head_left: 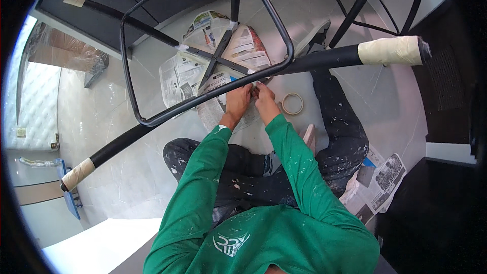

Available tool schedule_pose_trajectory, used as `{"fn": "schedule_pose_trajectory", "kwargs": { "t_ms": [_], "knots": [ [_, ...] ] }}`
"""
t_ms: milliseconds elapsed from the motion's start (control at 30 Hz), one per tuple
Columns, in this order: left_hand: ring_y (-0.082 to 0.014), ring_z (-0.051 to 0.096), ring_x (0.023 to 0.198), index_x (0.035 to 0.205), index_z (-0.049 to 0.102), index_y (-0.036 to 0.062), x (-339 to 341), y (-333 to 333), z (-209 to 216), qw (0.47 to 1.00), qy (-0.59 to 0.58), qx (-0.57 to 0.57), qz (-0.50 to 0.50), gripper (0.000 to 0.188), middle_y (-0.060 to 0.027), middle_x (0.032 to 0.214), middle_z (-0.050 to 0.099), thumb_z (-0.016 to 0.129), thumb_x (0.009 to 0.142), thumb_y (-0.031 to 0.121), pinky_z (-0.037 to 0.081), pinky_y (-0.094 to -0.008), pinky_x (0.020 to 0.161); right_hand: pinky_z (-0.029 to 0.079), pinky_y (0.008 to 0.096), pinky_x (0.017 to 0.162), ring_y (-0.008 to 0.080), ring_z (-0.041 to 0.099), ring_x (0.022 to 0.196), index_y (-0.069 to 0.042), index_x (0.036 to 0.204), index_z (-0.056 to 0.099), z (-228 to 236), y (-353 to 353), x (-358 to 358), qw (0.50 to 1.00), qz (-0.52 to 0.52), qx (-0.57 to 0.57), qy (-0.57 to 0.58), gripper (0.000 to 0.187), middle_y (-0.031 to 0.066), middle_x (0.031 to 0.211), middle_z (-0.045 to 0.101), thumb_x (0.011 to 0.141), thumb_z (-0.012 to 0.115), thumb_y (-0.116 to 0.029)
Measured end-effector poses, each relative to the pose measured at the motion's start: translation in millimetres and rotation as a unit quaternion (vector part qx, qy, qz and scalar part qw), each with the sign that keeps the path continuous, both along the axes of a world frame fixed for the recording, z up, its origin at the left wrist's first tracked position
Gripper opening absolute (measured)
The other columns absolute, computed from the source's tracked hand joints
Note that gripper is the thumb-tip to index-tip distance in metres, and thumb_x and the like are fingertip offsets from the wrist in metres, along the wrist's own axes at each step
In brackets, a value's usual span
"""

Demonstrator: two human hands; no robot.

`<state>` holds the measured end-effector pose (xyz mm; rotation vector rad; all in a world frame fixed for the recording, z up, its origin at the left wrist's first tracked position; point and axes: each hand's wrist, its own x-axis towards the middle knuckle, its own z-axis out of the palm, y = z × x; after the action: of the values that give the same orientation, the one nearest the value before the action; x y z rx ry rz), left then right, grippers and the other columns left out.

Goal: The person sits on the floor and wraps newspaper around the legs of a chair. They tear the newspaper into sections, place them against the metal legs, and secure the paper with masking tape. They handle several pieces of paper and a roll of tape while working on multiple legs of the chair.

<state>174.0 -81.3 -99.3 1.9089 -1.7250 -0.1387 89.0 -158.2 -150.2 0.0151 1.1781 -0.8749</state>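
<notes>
An upturned black stool (175, 114) stands with its legs up and its seat down on the floor, the seat wrapped in newspaper (177, 78). A dark metal cross brace (218, 60) lies over the covered seat, with pale tape at the leg joints. My left hand (237, 102) is closed beside the near leg joint, fingers at the newspaper's edge. Right against it, my right hand (265, 102) pinches at the same spot; what the fingertips hold is too small to make out. A roll of masking tape (292, 103) lies on the floor just right of my right hand.
Pale tape (388, 50) wraps the stool's leg ends, which reach out left and right. Another black stool (362, 7) stands at the far right. Loose newspaper (383, 182) lies by my right knee. A plastic-wrapped board (66, 53) and a quilted white panel (30, 101) are at left.
</notes>
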Motion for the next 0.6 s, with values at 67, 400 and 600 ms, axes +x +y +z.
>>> {"fn": "schedule_pose_trajectory", "kwargs": {
  "t_ms": [67, 400, 600],
  "knots": [
    [-0.0357, 0.063, 0.099, 0.103, 0.07, 0.0072, -1.8, 2.1, -0.3, 1.0, 0.001, 0.017, 0.006, 0.025, -0.0119, 0.104, 0.067, 0.068, 0.078, 0.004, 0.051, -0.0472, 0.086, 0.048, 0.0282, 0.056, 0.0158, 0.062, 0.067, -0.01, 0.101, 0.066, -6.8, -1.5, 2.5, 1.0, -0.008, 0.022, 0.0, 0.01, 0.0012, 0.081, 0.064, 0.093, 0.071, -0.008],
    [-0.0379, 0.063, 0.103, 0.112, 0.07, 0.0064, -11.4, -5.2, 16.3, 1.0, 0.017, -0.008, -0.008, 0.033, -0.0152, 0.108, 0.068, 0.071, 0.078, 0.004, 0.05, -0.0481, 0.089, 0.048, 0.0314, 0.062, 0.0147, 0.063, 0.075, -0.014, 0.101, 0.062, -30.9, -24.6, -14.1, 0.995, 0.082, -0.055, 0.014, 0.002, -0.0006, 0.087, 0.065, 0.099, 0.063, -0.013],
    [-0.0348, 0.063, 0.102, 0.116, 0.067, 0.0036, -4.3, 66.2, 23.4, 0.978, 0.131, -0.107, 0.125, 0.031, -0.0153, 0.106, 0.067, 0.073, 0.086, 0.009, 0.049, -0.0438, 0.09, 0.049, 0.0318, 0.065, 0.0167, 0.063, 0.078, -0.012, 0.1, 0.063, -9.7, -15.9, -24.2, 0.984, 0.177, 0.002, -0.014, 0.007, 0.0023, 0.087, 0.066, 0.096, 0.069, -0.015]
  ]
}}
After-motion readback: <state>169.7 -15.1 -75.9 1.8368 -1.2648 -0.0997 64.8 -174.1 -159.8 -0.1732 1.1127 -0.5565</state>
